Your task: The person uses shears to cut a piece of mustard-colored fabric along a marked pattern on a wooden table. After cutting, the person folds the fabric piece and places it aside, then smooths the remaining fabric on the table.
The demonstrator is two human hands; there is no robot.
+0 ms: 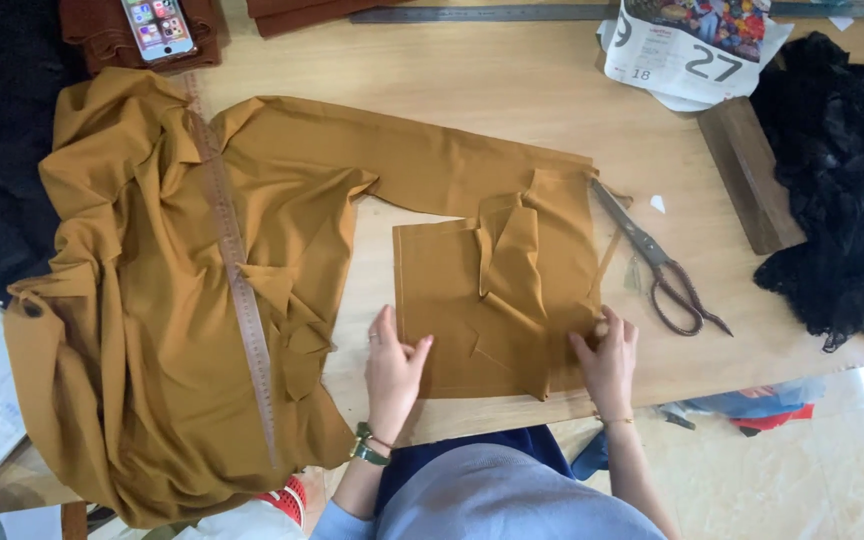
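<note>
While both hands press on the mustard fabric piece (497,300) lying flat at the near edge of the desk (512,90), smoothing goes best outward from the central fold, keeping edges square. The left hand (392,370) rests flat, fingers spread open; the right hand (607,355) pinches the cloth's lower right edge. How many layers lie under the fold is hidden, and the scissors (657,260) blade tip slips beneath the fabric

Lit phone screen (158,26) with coloured icons, top left on brown cloth (92,30). Folded printed paper (692,50), white with colourful picture, top right of desk (512,80).
</note>
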